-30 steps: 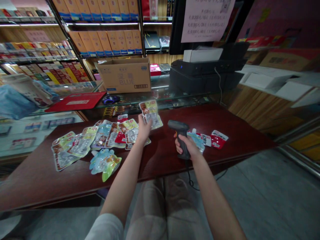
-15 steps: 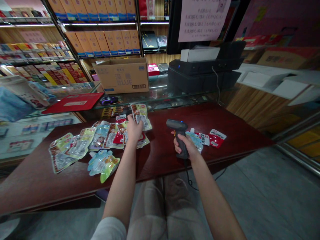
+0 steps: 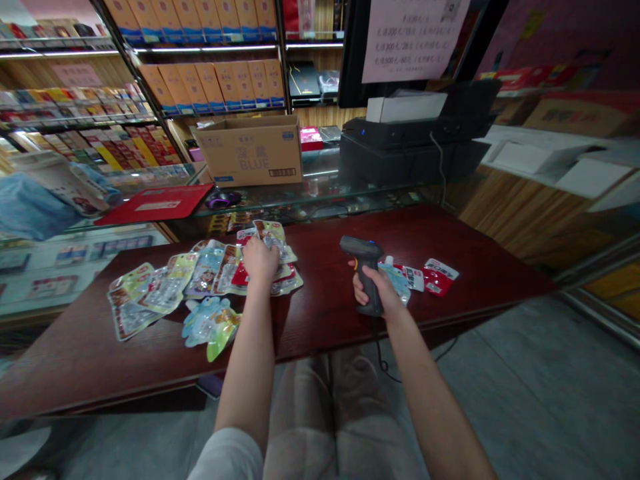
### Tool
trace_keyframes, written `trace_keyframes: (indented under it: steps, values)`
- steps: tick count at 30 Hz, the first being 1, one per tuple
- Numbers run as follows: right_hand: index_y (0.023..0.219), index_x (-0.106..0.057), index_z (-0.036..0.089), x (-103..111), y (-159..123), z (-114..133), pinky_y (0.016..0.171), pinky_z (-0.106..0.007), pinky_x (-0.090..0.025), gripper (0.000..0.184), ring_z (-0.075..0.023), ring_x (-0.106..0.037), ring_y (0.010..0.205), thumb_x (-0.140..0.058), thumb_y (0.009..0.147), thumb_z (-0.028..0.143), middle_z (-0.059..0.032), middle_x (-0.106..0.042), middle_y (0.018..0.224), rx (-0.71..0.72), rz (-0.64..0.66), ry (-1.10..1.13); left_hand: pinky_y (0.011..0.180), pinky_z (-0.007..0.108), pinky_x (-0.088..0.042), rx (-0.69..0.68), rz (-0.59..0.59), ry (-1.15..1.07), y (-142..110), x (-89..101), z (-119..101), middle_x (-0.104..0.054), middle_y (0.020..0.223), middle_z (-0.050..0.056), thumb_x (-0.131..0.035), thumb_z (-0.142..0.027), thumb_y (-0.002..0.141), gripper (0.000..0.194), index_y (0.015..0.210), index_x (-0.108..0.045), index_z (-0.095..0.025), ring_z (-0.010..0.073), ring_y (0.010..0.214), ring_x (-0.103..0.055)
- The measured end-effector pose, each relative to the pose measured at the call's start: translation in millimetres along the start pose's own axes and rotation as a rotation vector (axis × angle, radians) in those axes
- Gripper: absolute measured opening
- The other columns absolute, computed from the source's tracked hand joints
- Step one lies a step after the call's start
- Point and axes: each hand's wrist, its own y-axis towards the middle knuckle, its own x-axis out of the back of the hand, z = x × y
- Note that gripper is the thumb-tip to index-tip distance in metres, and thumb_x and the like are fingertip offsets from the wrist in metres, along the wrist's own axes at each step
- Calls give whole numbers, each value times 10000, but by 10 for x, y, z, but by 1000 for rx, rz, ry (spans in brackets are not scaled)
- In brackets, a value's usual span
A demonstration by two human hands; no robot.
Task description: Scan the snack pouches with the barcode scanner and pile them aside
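My right hand [image 3: 376,288] is wrapped round the grip of a black barcode scanner [image 3: 364,250], whose head points left above the table. My left hand [image 3: 261,259] is at the right end of a spread of snack packets, fingers curled on a green and brown snack packet [image 3: 273,233]; its fingertips are partly hidden. Under and beside that hand lie red packets and more shiny packets [image 3: 167,283]. Blue spouted pouches [image 3: 204,321] lie nearer the front edge. Right of the scanner are a blue pouch [image 3: 397,280] and a red and white packet [image 3: 439,277].
The dark red table [image 3: 320,293] runs across in front of me. Behind it stand a glass counter with a cardboard box [image 3: 253,153], a red mat [image 3: 155,203], a mouse [image 3: 223,199] and a black printer-like machine [image 3: 410,150]. The scanner's cable [image 3: 381,353] hangs over the front edge.
My left hand has lowered the green and brown packet onto the pile, slightly leftward. My right hand holds the scanner much as before. The whole view has shifted slightly.
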Motion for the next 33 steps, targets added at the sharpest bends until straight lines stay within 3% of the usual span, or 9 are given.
trace_keyframes:
  steps: [9, 18, 23, 28, 33]
  values:
    - [1107, -559, 188, 1, 3, -18, 349, -207, -275, 431, -67, -381, 334, -696, 806, 464, 83, -528, 550, 4, -13, 5, 972, 566, -446, 11, -36, 93, -86, 49, -30, -584, 1230, 338, -488, -175, 831, 444, 1239, -561, -16, 463, 1189, -568]
    - [1134, -559, 192, -24, -22, 54, 366, -217, -306, 449, -72, -400, 348, -697, 809, 469, 79, -536, 565, -6, 15, -12, 969, 604, -420, -80, -63, 9, -49, -36, 33, -602, 1207, 286, -493, -198, 845, 358, 1154, -653, -112, 456, 1178, -545]
    - [1140, -566, 186, -26, -21, 45, 365, -220, -309, 455, -75, -402, 348, -698, 808, 467, 76, -539, 568, -3, 11, -7, 961, 597, -419, -98, -35, 41, -40, -16, 22, -605, 1212, 290, -479, -246, 883, 351, 1125, -685, -97, 462, 1162, -539]
    - [1163, -566, 198, -8, -13, 50, 359, -224, -293, 470, -77, -379, 342, -695, 803, 471, 85, -519, 566, 2, 10, 21, 971, 588, -408, -143, -88, 9, -84, 43, -58, -595, 1232, 265, -479, -250, 895, 343, 1133, -683, -112, 452, 1172, -510]
    - [1135, -571, 206, 0, 4, 115, 360, -230, -260, 463, -65, -318, 338, -680, 797, 502, 91, -486, 559, 7, 22, 67, 1003, 564, -386, -279, -147, -87, -229, 60, -256, -603, 1244, 196, -485, -215, 899, 276, 1093, -678, -176, 417, 1192, -478]
